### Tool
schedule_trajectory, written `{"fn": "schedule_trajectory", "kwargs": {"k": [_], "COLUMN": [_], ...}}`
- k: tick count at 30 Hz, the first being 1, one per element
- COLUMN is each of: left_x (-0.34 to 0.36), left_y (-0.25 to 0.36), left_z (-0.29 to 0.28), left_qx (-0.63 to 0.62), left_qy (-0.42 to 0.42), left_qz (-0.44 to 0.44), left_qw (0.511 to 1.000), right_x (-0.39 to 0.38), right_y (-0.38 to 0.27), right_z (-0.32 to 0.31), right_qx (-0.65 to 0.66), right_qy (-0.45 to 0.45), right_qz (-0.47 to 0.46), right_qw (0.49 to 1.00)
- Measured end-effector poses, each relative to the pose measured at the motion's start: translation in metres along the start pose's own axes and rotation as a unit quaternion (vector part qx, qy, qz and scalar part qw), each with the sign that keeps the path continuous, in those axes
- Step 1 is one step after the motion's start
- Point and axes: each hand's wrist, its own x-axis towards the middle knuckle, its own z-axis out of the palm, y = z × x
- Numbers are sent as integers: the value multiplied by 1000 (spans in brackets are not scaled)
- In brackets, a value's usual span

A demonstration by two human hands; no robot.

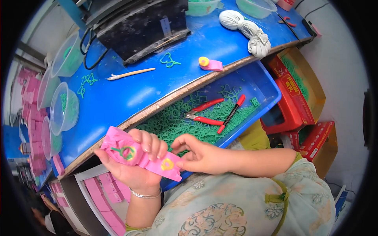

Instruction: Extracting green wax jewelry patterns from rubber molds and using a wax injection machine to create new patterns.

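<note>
My left hand [136, 171] is closed around a pink rubber mold [147, 162], which is folded open. A green wax piece [126, 153] with a thin stem sits at a round cavity on its thicker part. A yellow ring mark [167, 164] shows on the flap to the right. At the end of that flap, my right hand [197, 153] has its fingers curled, with the fingertips pinching the edge. Below and beyond both hands lies a blue tray [271, 94] of green wax scraps [177, 128].
Red-handled cutters [206, 112] and a red-black marker [231, 114] lie on the scraps. On the blue table [130, 92] are a brush [132, 74], a small pink mold [212, 64], a white cloth bundle [246, 33], plastic tubs [65, 110] and a black machine [141, 31].
</note>
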Motion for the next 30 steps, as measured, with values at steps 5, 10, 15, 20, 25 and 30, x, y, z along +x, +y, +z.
{"fn": "schedule_trajectory", "kwargs": {"k": [5,10,15,20,25,30], "left_x": [-13,-16,-17,-15,-12,-10], "left_y": [2,-4,-10,-5,-8,-10], "left_z": [0,-4,12,-1,6,16], "left_qx": [14,16,33,-58,-31,-43], "left_qy": [18,25,146,196,156,208], "left_qz": [-43,-37,-4,-39,-51,-46], "left_qw": [999,999,989,978,986,976], "right_x": [-5,3,22,8,5,15], "right_y": [-43,-83,-78,-62,-71,-73], "right_z": [-3,5,2,15,5,-2], "right_qx": [-371,-488,-475,-472,-406,-395], "right_qy": [32,-18,-43,3,14,16], "right_qz": [-278,-382,-452,-486,-395,-447], "right_qw": [885,785,754,736,824,803]}}
